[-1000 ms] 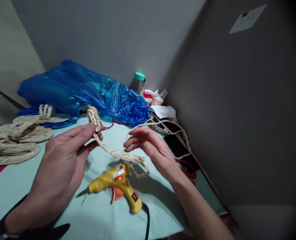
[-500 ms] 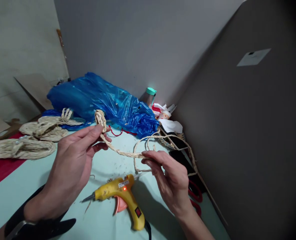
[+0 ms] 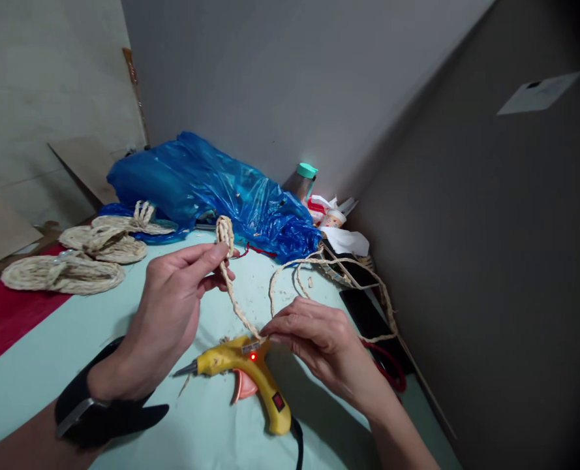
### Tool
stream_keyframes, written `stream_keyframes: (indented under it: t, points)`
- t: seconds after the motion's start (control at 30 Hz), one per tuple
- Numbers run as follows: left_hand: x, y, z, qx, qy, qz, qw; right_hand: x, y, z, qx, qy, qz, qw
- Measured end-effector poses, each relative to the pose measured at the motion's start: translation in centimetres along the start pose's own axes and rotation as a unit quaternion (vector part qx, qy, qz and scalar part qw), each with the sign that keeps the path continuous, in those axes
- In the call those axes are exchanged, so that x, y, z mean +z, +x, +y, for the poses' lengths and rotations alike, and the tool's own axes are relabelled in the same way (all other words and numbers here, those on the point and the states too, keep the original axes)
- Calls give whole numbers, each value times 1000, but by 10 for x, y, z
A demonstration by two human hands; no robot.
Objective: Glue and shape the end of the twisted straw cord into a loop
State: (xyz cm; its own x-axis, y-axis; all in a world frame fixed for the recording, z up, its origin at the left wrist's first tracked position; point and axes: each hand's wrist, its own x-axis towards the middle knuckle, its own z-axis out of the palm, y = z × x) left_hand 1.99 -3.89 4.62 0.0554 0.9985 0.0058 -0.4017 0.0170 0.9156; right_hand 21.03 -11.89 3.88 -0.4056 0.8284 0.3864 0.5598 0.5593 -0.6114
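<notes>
My left hand (image 3: 172,313) pinches the looped upper end of a braided straw rope (image 3: 231,281), held up above the pale green table cover (image 3: 35,365). My right hand (image 3: 314,336) is closed on the same rope lower down, right above the back of a yellow hot glue gun (image 3: 243,369). The glue gun lies on its side with a red light lit, its nozzle pointing left. Beyond my right hand the rope runs on in loose loops (image 3: 348,274) towards the right. A dark strap is round my left wrist.
A blue plastic bag (image 3: 196,183) lies at the back. Woven straw sandals (image 3: 69,267) sit at the left by a red cloth (image 3: 6,320). A green-lidded bottle (image 3: 302,179), cups and tissue stand in the corner. A dark wall panel (image 3: 490,261) closes the right side.
My right hand slid down the rope and now grips it just above the glue gun. The left hand kept its pinch on the rope's looped end. The camera shifted a little.
</notes>
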Motion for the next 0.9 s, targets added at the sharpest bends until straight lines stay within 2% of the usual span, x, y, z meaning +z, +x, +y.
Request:
stream_keyframes:
  t: [0.17,0.47,0.63,0.9]
  points:
    - [6,-6,-8,-15,23,-17,999,2,1,0,22,-11,-63,998]
    - [3,-10,-19,-27,94,-65,993,5,2,0,44,-38,-93,994]
    - [-1,-10,-26,-22,129,-83,988,3,1,2,63,-39,-63,995]
    - [3,-13,-35,-37,175,-138,974,1,-1,3,45,-20,36,998]
